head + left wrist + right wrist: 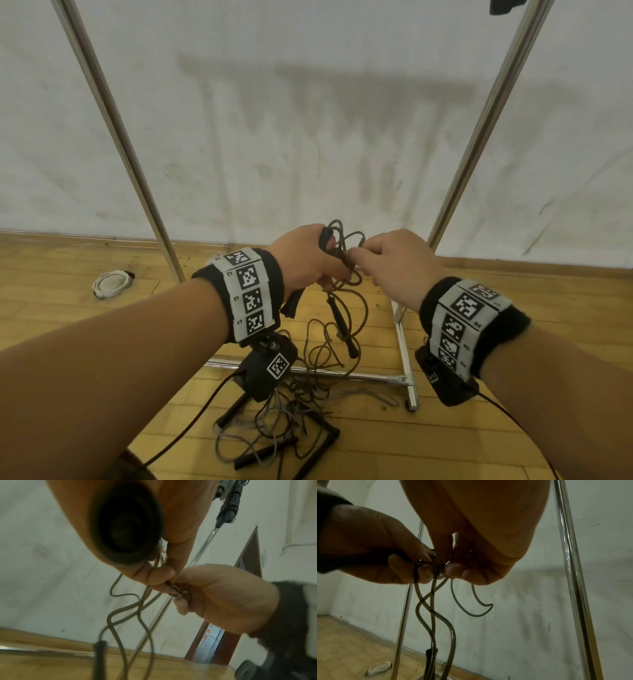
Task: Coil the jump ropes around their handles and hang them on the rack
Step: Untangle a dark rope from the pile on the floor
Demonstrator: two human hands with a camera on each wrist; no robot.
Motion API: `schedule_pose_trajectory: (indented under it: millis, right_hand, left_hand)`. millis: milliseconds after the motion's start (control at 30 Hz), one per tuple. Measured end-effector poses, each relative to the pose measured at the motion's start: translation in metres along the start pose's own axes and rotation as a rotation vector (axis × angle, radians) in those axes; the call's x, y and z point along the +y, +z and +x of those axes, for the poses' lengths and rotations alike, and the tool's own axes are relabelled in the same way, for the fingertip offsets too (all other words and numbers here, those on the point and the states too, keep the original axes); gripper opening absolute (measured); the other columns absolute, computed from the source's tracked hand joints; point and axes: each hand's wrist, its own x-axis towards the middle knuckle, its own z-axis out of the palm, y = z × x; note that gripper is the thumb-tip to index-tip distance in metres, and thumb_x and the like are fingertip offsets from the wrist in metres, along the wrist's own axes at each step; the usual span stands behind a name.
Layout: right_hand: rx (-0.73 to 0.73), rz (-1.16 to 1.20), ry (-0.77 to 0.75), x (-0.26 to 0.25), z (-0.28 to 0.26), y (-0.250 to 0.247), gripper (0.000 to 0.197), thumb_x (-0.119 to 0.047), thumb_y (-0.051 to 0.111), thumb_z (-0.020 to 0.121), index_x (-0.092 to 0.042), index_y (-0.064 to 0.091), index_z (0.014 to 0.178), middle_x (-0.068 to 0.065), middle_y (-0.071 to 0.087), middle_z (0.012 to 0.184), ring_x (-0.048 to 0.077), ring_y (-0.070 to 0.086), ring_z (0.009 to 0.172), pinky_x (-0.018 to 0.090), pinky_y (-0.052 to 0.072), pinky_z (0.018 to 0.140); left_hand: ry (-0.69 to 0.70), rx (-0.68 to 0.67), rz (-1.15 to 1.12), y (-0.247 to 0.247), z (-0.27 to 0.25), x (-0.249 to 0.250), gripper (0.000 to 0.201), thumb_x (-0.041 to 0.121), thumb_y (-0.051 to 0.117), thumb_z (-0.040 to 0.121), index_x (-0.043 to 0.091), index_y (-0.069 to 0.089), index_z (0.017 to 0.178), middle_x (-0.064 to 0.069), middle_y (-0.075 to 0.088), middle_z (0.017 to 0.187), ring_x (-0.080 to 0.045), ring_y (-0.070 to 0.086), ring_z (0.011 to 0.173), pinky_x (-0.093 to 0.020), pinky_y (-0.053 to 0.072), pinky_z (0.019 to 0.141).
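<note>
A white round lid-like object [112, 283] is lying on the wooden floor [51, 308] far to the left, beside the left upright of the metal rack [113, 113]. The left hand [301, 260] is curling its fingers tightly round a black handle [324, 237] of the brown jump rope [356, 318], with the handle's butt end showing below the palm in the left wrist view. Its thumb and forefinger are also pinching the cord where the two hands are meeting. The rope's cord is looping above the knuckles and hanging down in twisted strands, with the second black handle [342, 325] dangling below the hands, above the rack's base bar. The right hand [394, 263] is closing its fingertips [453, 570] on the same knot of cord, touching the left fingers. On the floor near the rack's front base rail, a tangled pile of other ropes [291, 421] with black handles is lying. The rack's right upright is rising just right of the right hand.
</note>
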Motion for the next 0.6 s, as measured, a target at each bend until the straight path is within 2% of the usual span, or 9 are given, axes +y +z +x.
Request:
schedule_pose_trajectory:
  millis: [67,133,167,267,333,400,467,533,600]
  right_hand:
    - [0.080,0.169,0.023,-0.003,0.003,-0.006,0.038,-0.044,0.055,0.101,-0.018,0.074,0.081,0.003,0.071,0.071,0.016,0.068,0.065,0.026,0.052,0.056]
    - [0.172,0.425,0.060,-0.007,0.007,-0.018,0.034,-0.043,0.050,0.103,-0.023,0.071,0.087,-0.003,0.070,0.066,0.007,0.068,0.059,0.020,0.052,0.056]
    - [0.233,0.540,0.076,-0.008,0.009,-0.024,0.034,-0.042,0.047,0.104,-0.022,0.070,0.089,-0.003,0.069,0.064,0.009,0.068,0.058,0.024,0.055,0.058]
    - [0.393,0.827,0.136,-0.009,0.013,-0.035,0.032,-0.035,0.046,0.105,-0.015,0.067,0.090,0.003,0.060,0.062,0.019,0.067,0.059,0.035,0.061,0.064]
    - [0.333,0.922,0.161,-0.009,0.013,-0.033,0.032,-0.041,0.051,0.103,-0.015,0.068,0.096,0.005,0.063,0.073,0.021,0.069,0.065,0.033,0.061,0.063]
    - [0.156,0.740,0.139,-0.006,0.009,-0.026,0.035,-0.056,0.058,0.096,-0.024,0.071,0.102,-0.003,0.070,0.078,0.016,0.071,0.068,0.027,0.060,0.063]
    - [-0.012,0.496,0.085,-0.004,0.003,-0.015,0.035,-0.064,0.062,0.088,-0.033,0.073,0.103,-0.008,0.072,0.076,0.008,0.068,0.064,0.023,0.059,0.061]
    - [-0.061,0.411,0.064,-0.004,0.001,-0.005,0.027,-0.057,0.064,0.091,-0.035,0.076,0.101,-0.005,0.074,0.077,0.005,0.065,0.060,0.025,0.059,0.062]
    - [-0.027,0.421,0.092,-0.006,0.002,0.000,0.021,-0.049,0.066,0.094,-0.032,0.078,0.095,-0.005,0.073,0.073,0.006,0.063,0.060,0.026,0.058,0.063]
  left_hand:
    - [-0.007,-0.028,0.094,-0.001,0.000,-0.004,0.032,0.009,0.087,0.079,0.020,0.057,0.086,-0.005,0.075,0.089,-0.022,0.071,0.073,-0.037,0.057,0.070]
    - [-0.003,-0.066,0.156,-0.003,-0.001,-0.008,0.034,0.014,0.086,0.083,0.026,0.054,0.084,-0.001,0.079,0.098,-0.023,0.075,0.085,-0.035,0.055,0.071]
    - [0.006,-0.075,0.156,-0.004,-0.001,-0.008,0.035,0.015,0.086,0.084,0.028,0.053,0.082,0.000,0.080,0.099,-0.023,0.075,0.087,-0.036,0.054,0.071]
    - [0.041,-0.062,0.054,-0.009,-0.002,-0.001,0.038,0.014,0.087,0.082,0.027,0.051,0.076,0.000,0.081,0.097,-0.018,0.067,0.069,-0.039,0.054,0.069]
    - [0.063,-0.036,-0.002,-0.013,-0.003,0.003,0.040,0.013,0.088,0.080,0.025,0.050,0.073,-0.004,0.081,0.095,-0.019,0.064,0.064,-0.043,0.054,0.070]
    - [0.074,0.005,-0.071,-0.016,-0.004,0.006,0.042,0.014,0.088,0.075,0.022,0.047,0.072,-0.012,0.080,0.093,-0.025,0.063,0.065,-0.046,0.052,0.072]
    - [0.079,0.040,-0.081,-0.018,-0.006,0.008,0.042,0.023,0.088,0.067,0.022,0.047,0.071,-0.020,0.077,0.090,-0.027,0.062,0.064,-0.050,0.054,0.072]
    - [0.084,0.046,-0.036,-0.018,-0.006,0.010,0.041,0.031,0.087,0.063,0.022,0.048,0.071,-0.022,0.076,0.086,-0.026,0.062,0.062,-0.055,0.057,0.075]
    - [0.089,0.041,-0.007,-0.017,-0.005,0.010,0.039,0.028,0.089,0.066,0.021,0.050,0.072,-0.019,0.075,0.080,-0.027,0.064,0.062,-0.060,0.060,0.078]
